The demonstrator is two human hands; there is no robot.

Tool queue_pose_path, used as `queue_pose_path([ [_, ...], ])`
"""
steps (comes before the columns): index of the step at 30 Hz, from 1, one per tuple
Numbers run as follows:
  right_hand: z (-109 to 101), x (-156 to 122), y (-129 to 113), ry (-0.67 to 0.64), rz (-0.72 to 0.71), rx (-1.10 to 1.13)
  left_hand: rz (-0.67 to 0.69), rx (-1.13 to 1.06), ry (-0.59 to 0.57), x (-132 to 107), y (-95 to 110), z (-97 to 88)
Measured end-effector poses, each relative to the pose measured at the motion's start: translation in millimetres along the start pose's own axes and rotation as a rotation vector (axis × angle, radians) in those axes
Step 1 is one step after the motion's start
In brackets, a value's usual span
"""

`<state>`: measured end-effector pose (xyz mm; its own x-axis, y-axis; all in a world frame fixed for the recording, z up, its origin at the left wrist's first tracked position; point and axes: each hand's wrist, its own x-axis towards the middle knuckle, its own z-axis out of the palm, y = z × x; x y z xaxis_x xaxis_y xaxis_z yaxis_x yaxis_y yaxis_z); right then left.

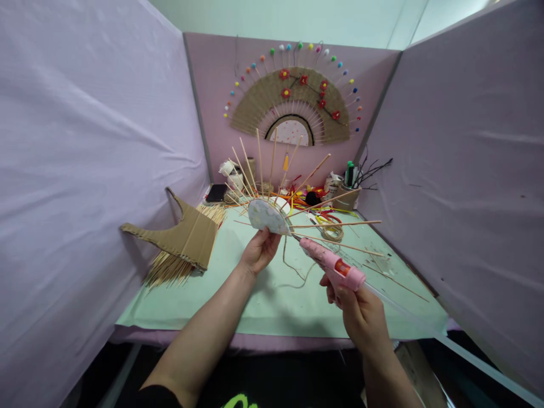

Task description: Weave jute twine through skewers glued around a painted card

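Observation:
My left hand is closed on a half-round white card with several wooden sticks fanning out from it, held above the table. My right hand grips a pink glue gun. Its nozzle points up-left and touches the right edge of the card. A loose piece of twine hangs below the card.
A green mat covers the table. A cardboard piece lies over a stick bundle at left. Craft clutter, a twine coil and a pen holder stand at the back. A finished fan hangs on the rear wall.

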<state>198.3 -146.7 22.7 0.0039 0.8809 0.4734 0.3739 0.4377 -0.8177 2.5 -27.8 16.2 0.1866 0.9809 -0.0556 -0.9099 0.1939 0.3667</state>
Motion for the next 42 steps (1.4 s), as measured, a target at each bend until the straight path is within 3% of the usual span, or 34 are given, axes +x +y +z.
queue_pose_path([
  [18, 1, 0, 5, -0.002, -0.027, -0.011, 0.014, 0.023, -0.031, 2, -2, -4.6],
  [23, -7, 8, 10, 0.061, -0.024, -0.096, 0.006, 0.032, -0.023, 2, -2, -3.0],
  [26, -25, 23, 27, 0.145, 0.014, -0.255, 0.018, 0.029, -0.022, 1, -2, -1.3],
  [29, -53, 40, 60, 0.212, 0.083, -0.484, 0.021, 0.03, -0.017, 0, -2, -0.1],
  [35, -102, 44, 128, 0.125, 0.21, -0.961, -0.006, 0.031, 0.005, 0, -2, -0.7],
  [40, -107, 35, 147, -0.016, 0.251, -1.112, 0.005, 0.051, -0.002, 4, -2, -5.0],
  [42, -103, 34, 146, -0.013, 0.299, -1.166, 0.032, 0.075, -0.011, 5, -2, -6.4],
])
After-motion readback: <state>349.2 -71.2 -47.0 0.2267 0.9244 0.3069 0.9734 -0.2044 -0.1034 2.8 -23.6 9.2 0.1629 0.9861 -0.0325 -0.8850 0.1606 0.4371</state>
